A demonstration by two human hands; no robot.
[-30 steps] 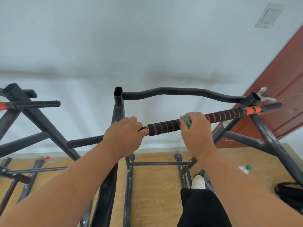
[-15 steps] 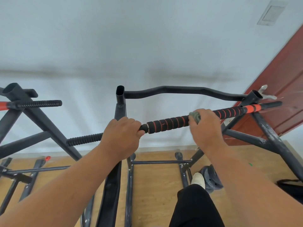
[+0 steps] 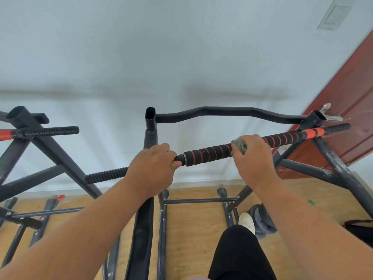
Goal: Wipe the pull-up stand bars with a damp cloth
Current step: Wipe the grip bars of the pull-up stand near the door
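Note:
The pull-up stand's front bar (image 3: 207,153), padded in black foam with orange stripes, runs from lower left up to the right. My left hand (image 3: 152,168) grips this bar near the black upright (image 3: 150,136). A grey-green cloth (image 3: 239,145) is wrapped on the bar, and my right hand (image 3: 253,156) holds it there, fingers curled over the top. Only a small part of the cloth shows past the hand. A curved black rear bar (image 3: 228,111) spans behind.
A second stand (image 3: 40,138) rises at the left. A red door (image 3: 347,110) with a metal handle is at the right. On the wooden floor lie weight plates (image 3: 262,219), a black bag (image 3: 361,229), and my white shoe (image 3: 246,221).
My right hand has slid the cloth along the bar, first to the right and up, then slightly back left. My left hand has kept its grip in place.

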